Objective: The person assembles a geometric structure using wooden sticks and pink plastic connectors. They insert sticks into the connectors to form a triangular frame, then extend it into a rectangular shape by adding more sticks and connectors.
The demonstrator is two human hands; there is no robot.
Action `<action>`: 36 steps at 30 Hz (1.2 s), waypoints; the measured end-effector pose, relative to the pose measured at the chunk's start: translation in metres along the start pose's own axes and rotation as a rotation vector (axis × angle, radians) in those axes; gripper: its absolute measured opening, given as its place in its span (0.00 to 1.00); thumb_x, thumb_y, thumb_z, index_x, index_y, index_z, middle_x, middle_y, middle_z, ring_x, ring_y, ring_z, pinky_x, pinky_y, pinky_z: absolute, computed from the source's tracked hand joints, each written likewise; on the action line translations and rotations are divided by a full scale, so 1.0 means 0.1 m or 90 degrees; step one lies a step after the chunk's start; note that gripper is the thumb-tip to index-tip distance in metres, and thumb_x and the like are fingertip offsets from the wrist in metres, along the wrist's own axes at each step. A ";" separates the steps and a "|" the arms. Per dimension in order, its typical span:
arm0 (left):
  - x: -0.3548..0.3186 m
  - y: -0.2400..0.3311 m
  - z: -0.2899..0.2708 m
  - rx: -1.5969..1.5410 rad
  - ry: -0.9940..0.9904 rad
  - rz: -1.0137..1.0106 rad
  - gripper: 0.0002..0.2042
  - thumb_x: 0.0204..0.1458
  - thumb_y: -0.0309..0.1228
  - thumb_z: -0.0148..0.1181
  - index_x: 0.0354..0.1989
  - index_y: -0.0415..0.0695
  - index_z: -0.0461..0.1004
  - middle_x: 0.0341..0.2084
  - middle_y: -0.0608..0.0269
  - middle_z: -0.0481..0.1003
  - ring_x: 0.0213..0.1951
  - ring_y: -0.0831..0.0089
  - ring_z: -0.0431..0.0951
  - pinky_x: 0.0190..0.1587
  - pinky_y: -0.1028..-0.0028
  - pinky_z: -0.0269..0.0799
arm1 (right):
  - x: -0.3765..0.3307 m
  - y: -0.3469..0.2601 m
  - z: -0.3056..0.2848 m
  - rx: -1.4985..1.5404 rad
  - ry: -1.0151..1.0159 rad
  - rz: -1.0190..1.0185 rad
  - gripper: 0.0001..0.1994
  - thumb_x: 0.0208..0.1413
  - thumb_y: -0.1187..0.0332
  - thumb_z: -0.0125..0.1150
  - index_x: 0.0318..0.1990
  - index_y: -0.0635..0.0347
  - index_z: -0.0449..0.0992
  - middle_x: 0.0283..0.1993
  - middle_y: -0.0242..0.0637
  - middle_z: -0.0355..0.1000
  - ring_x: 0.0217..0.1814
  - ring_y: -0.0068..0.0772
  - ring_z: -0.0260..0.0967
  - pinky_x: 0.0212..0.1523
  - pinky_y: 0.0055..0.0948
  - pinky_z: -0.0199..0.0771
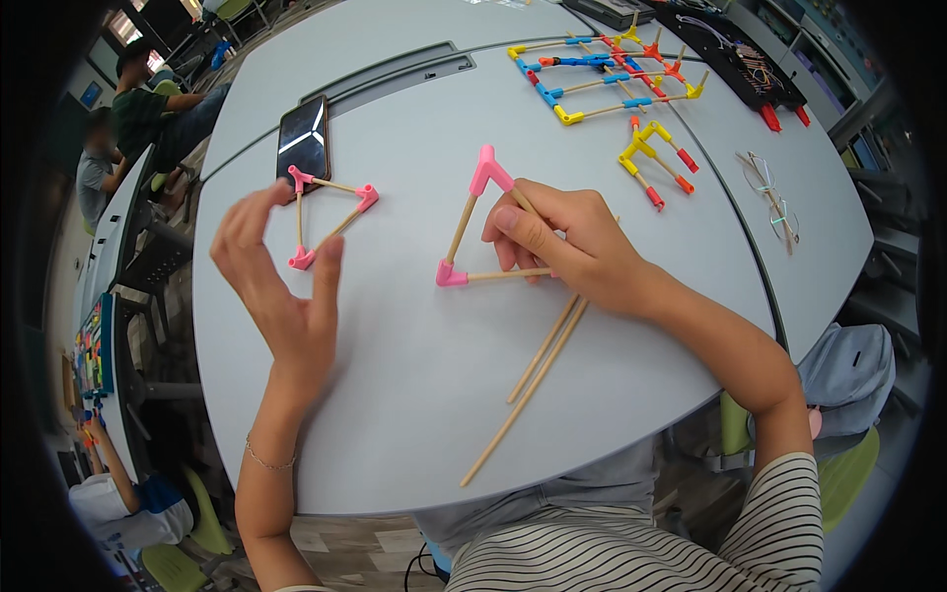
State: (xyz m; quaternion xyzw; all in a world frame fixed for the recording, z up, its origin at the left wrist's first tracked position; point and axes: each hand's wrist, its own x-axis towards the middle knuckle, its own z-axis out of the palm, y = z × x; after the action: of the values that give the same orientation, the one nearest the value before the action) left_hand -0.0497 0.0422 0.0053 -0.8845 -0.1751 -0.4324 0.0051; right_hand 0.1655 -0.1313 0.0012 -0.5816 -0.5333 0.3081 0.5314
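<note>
Larger triangle (pixel 460 229): wooden sticks, pink corners; its right side pinched in the right hand (pixel 582 242). Likely light, sticks stiff, joints perhaps apt to slip; best grasped at a corner.

Smaller triangle (pixel 366 199): at the left hand (pixel 276 286), which is spread wide, thumb and fingers apart; contact cannot be told. Likely equally light.

Loose sticks (pixel 527 391): two, bodyward of the right hand; probably smooth, ready to roll.

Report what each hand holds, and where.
The right hand holds a pink-cornered stick triangle by its right-side stick; the left hand, spread, shows no clear hold.
</note>
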 end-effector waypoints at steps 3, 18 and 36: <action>0.00 -0.18 0.05 0.100 0.036 -0.068 0.31 0.58 0.39 0.62 0.65 0.38 0.58 0.61 0.50 0.62 0.66 0.54 0.55 0.67 0.58 0.49 | 0.04 0.02 -0.03 -0.049 0.013 -0.030 0.13 0.67 0.63 0.52 0.35 0.63 0.73 0.24 0.33 0.73 0.21 0.19 0.67 0.23 0.22 0.65; -0.12 -0.33 0.24 -0.189 -0.207 -0.234 0.19 0.64 0.27 0.49 0.62 0.38 0.64 0.64 0.49 0.62 0.66 0.56 0.63 0.65 0.65 0.61 | 0.10 0.13 -0.14 -0.279 -0.011 -0.109 0.09 0.62 0.67 0.58 0.34 0.65 0.75 0.26 0.37 0.73 0.26 0.29 0.68 0.29 0.25 0.68; -0.09 0.14 0.11 -0.066 -0.230 -0.088 0.04 0.54 0.22 0.62 0.33 0.35 0.73 0.38 0.57 0.73 0.36 0.66 0.75 0.40 0.71 0.73 | 0.18 0.15 -0.33 -0.477 0.159 -0.297 0.08 0.53 0.70 0.67 0.37 0.62 0.77 0.33 0.36 0.74 0.37 0.35 0.72 0.36 0.32 0.72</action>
State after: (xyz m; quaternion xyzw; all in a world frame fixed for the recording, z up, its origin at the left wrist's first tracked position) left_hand -0.0417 0.0277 -0.0067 -0.9325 -0.2108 -0.2748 -0.1019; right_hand 0.2049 -0.1218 -0.0010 -0.6308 -0.6565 -0.1060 0.3999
